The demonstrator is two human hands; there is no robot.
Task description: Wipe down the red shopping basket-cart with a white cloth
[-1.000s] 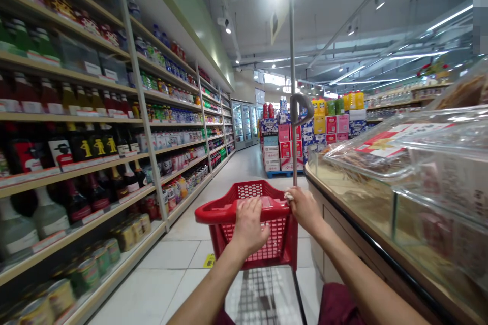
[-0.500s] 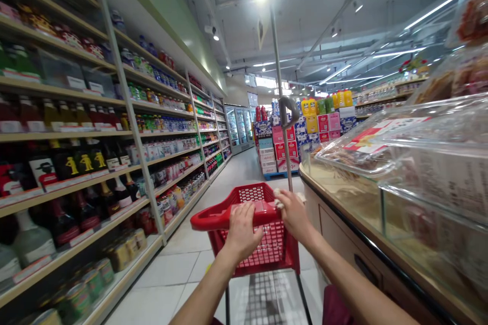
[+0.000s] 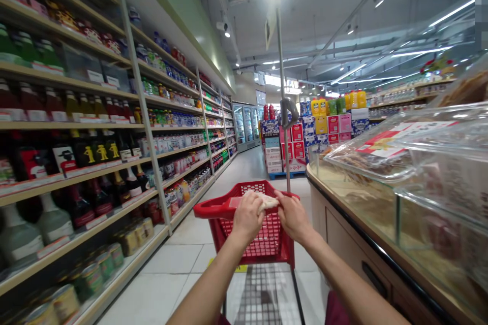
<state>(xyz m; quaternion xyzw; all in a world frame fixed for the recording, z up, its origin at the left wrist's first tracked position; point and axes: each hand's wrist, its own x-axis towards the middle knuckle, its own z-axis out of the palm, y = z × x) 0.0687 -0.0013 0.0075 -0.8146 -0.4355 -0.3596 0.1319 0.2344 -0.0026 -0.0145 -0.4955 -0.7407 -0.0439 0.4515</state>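
A red shopping cart point(image 3: 259, 250) stands right in front of me, its handle bar point(image 3: 217, 208) crossing at waist height. A crumpled white cloth point(image 3: 269, 202) is stretched between my two hands, over the handle. My left hand point(image 3: 247, 217) is closed on the cloth's left part, with its fingers bent over the bar. On the other side, my right hand point(image 3: 293, 217) pinches the cloth's right end near the handle's right corner. My fingers hide part of the cloth. A grey pole point(image 3: 282, 56) rises upright behind the cart's right side.
Shelves of bottles and cans point(image 3: 91, 124) line the left side. A counter point(image 3: 335, 223) stacked with clear plastic food boxes point(image 3: 385, 144) runs close along the right. Ahead are piled drink cartons point(image 3: 295, 150) on a blue pallet and glass-door fridges point(image 3: 246, 122).
The cloth, earlier in my right hand alone at the right end, now reaches leftward to my left hand. My left hand has closed on it. The view has turned slightly left.
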